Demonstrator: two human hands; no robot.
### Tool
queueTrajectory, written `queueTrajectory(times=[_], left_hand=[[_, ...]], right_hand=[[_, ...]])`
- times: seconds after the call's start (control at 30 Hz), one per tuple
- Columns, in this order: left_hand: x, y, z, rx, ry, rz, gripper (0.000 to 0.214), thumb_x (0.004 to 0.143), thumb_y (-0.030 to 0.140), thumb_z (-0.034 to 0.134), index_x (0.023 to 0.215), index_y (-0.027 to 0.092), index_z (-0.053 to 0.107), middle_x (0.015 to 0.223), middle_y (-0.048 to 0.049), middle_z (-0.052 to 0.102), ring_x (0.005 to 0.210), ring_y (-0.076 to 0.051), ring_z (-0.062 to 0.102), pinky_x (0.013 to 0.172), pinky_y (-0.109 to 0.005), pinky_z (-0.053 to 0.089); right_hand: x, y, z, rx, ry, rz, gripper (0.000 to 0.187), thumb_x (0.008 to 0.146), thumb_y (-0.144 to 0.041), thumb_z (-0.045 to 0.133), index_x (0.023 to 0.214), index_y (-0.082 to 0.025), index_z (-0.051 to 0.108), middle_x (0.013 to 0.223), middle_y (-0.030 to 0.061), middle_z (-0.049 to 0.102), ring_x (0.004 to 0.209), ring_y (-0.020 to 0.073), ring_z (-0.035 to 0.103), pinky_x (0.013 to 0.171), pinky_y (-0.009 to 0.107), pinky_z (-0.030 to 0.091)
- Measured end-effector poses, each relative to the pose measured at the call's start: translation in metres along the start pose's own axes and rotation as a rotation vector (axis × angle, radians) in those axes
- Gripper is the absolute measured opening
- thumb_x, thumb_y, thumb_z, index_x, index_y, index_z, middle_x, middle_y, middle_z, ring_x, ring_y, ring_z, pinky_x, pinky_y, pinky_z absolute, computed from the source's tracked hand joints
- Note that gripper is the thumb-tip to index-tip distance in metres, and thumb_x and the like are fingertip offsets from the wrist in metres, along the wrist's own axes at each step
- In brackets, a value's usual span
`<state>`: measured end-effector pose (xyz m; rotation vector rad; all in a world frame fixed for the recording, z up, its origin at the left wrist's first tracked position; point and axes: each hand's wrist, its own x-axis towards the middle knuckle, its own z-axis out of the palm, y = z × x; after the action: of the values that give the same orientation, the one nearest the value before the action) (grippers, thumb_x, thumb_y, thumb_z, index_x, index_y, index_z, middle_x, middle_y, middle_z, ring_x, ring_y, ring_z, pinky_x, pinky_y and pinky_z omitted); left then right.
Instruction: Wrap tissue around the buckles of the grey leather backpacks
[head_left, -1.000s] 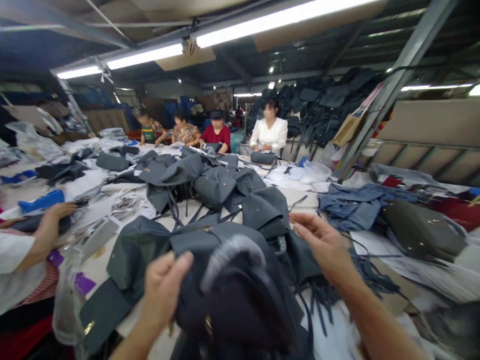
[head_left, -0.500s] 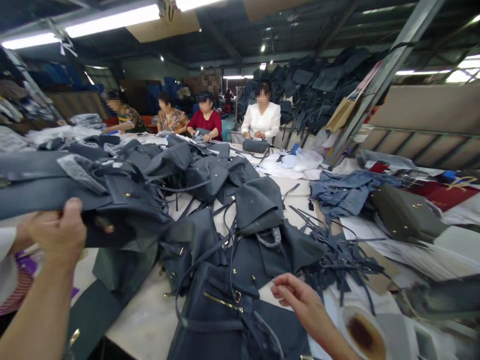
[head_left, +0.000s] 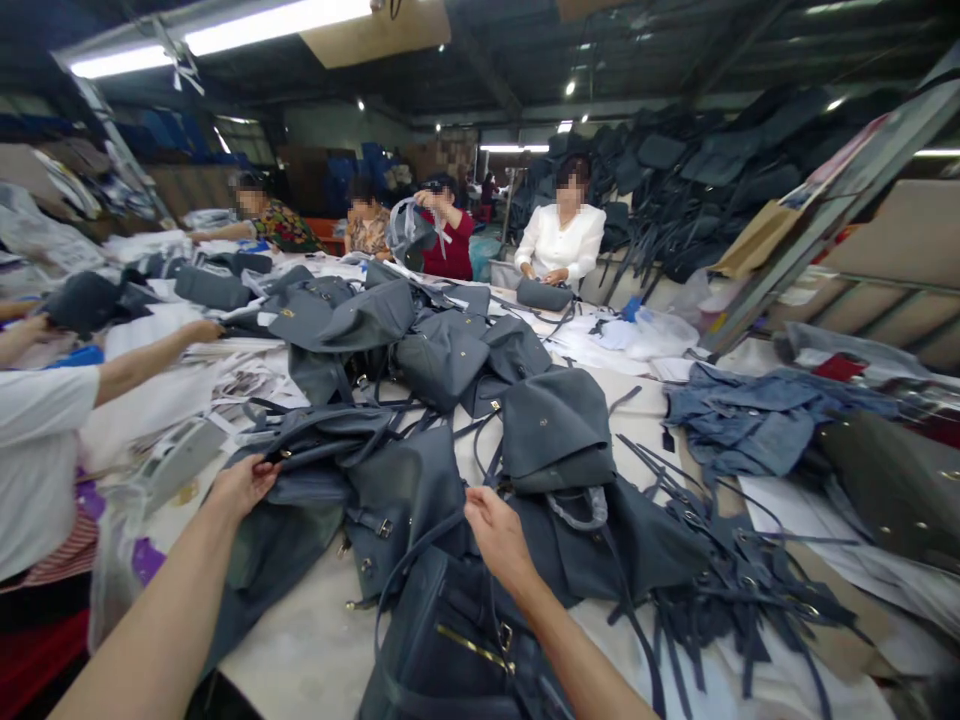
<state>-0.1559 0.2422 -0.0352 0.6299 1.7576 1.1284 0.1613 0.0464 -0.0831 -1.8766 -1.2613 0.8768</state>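
Observation:
My left hand (head_left: 241, 487) grips the edge of a dark grey leather backpack (head_left: 315, 468) lying on the pile at lower left. My right hand (head_left: 499, 535) is at lower centre, its fingers closed around the end of a looped bag strap (head_left: 424, 552). That strap belongs to a darker bag with a gold zip (head_left: 450, 640), just below my right hand. To the right of my hand, a grey backpack with a rounded flap (head_left: 555, 430) sits upright. Its underside is hidden by the bags around it.
Several grey bags (head_left: 442, 355) cover the long white table (head_left: 292, 655). Loose straps (head_left: 739, 600) lie at right, beside blue fabric (head_left: 742, 420). A co-worker in a white sleeve (head_left: 45, 450) reaches across at left. Several seated co-workers work opposite, with bags stacked (head_left: 675, 180) behind them.
My left hand has come in from the far left, and the large bag it held up now lies on the pile. My right hand has moved up and left onto the strap.

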Motion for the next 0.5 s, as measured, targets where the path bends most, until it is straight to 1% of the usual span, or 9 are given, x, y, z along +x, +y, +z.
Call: queueTrajectory(times=[0.07, 0.13, 0.17, 0.2, 0.27, 0.33, 0.4, 0.47, 0.5], left_hand=[[0.013, -0.007, -0.005, 0.043, 0.001, -0.052, 0.026, 0.091, 0.032, 0.057, 0.111, 0.015, 0.059, 0.102, -0.0051, 0.064, 0.079, -0.015, 0.064, 0.067, -0.032, 0.056], [0.020, -0.013, -0.011, 0.074, -0.003, -0.058, 0.022, 0.092, 0.033, 0.056, 0.103, 0.014, 0.060, 0.089, -0.0016, 0.064, 0.065, -0.011, 0.060, 0.057, -0.025, 0.053], [0.021, -0.015, -0.015, 0.089, -0.008, -0.045, 0.021, 0.092, 0.033, 0.055, 0.097, 0.014, 0.060, 0.081, 0.0003, 0.063, 0.059, -0.009, 0.057, 0.052, -0.023, 0.049], [0.021, -0.019, -0.019, 0.104, -0.016, -0.021, 0.021, 0.093, 0.033, 0.054, 0.089, 0.013, 0.060, 0.074, 0.0021, 0.061, 0.052, -0.007, 0.053, 0.047, -0.020, 0.045], [0.013, -0.027, -0.025, 0.142, -0.036, 0.061, 0.026, 0.091, 0.032, 0.052, 0.074, 0.014, 0.058, 0.060, 0.0044, 0.056, 0.045, -0.007, 0.047, 0.042, -0.019, 0.037], [-0.003, -0.041, -0.028, 0.198, -0.081, 0.163, 0.029, 0.086, 0.035, 0.052, 0.064, 0.016, 0.056, 0.050, 0.0046, 0.052, 0.042, -0.008, 0.046, 0.041, -0.020, 0.034], [-0.026, -0.062, -0.026, 0.275, -0.170, 0.238, 0.031, 0.079, 0.044, 0.056, 0.063, 0.018, 0.057, 0.049, 0.0025, 0.056, 0.047, -0.013, 0.052, 0.044, -0.022, 0.038], [-0.051, -0.087, -0.017, 0.359, -0.285, 0.267, 0.035, 0.071, 0.053, 0.060, 0.066, 0.019, 0.061, 0.061, -0.0020, 0.066, 0.062, -0.021, 0.063, 0.053, -0.027, 0.046], [-0.062, -0.099, -0.010, 0.398, -0.330, 0.273, 0.036, 0.068, 0.056, 0.061, 0.069, 0.020, 0.063, 0.069, -0.0038, 0.069, 0.072, -0.025, 0.066, 0.060, -0.031, 0.050]], right_hand=[[0.032, 0.001, 0.022, -0.070, -0.023, 0.074, 0.050, 0.084, -0.027, 0.049, 0.132, -0.011, 0.046, 0.135, 0.0156, 0.057, 0.125, 0.0218, 0.053, 0.102, 0.030, 0.041], [0.048, 0.007, 0.044, -0.161, -0.072, 0.169, 0.063, 0.073, -0.027, 0.064, 0.132, -0.009, 0.047, 0.134, 0.0198, 0.057, 0.128, 0.0291, 0.050, 0.103, 0.037, 0.040], [0.052, 0.011, 0.052, -0.207, -0.099, 0.214, 0.063, 0.069, -0.025, 0.068, 0.128, -0.011, 0.052, 0.130, 0.0197, 0.060, 0.126, 0.0319, 0.052, 0.102, 0.041, 0.041], [0.052, 0.015, 0.057, -0.247, -0.122, 0.249, 0.058, 0.068, -0.024, 0.070, 0.124, -0.014, 0.056, 0.125, 0.0181, 0.063, 0.123, 0.0331, 0.055, 0.100, 0.043, 0.042], [0.050, 0.022, 0.058, -0.300, -0.152, 0.277, 0.041, 0.072, -0.023, 0.066, 0.113, -0.020, 0.063, 0.119, 0.0134, 0.068, 0.117, 0.0318, 0.059, 0.097, 0.045, 0.043], [0.049, 0.023, 0.047, -0.306, -0.168, 0.243, 0.028, 0.076, -0.023, 0.062, 0.104, -0.023, 0.067, 0.115, 0.0096, 0.070, 0.115, 0.0287, 0.060, 0.096, 0.041, 0.043], [0.052, 0.014, 0.026, -0.272, -0.169, 0.172, 0.021, 0.076, -0.024, 0.062, 0.096, -0.024, 0.069, 0.109, 0.0068, 0.072, 0.112, 0.0266, 0.062, 0.095, 0.037, 0.043], [0.059, -0.004, -0.001, -0.213, -0.145, 0.090, 0.016, 0.075, -0.029, 0.063, 0.089, -0.025, 0.070, 0.102, 0.0044, 0.074, 0.107, 0.0254, 0.062, 0.093, 0.034, 0.043], [0.062, -0.015, -0.017, -0.180, -0.124, 0.051, 0.015, 0.075, -0.032, 0.064, 0.086, -0.025, 0.070, 0.099, 0.0036, 0.074, 0.105, 0.0252, 0.063, 0.093, 0.034, 0.043]])
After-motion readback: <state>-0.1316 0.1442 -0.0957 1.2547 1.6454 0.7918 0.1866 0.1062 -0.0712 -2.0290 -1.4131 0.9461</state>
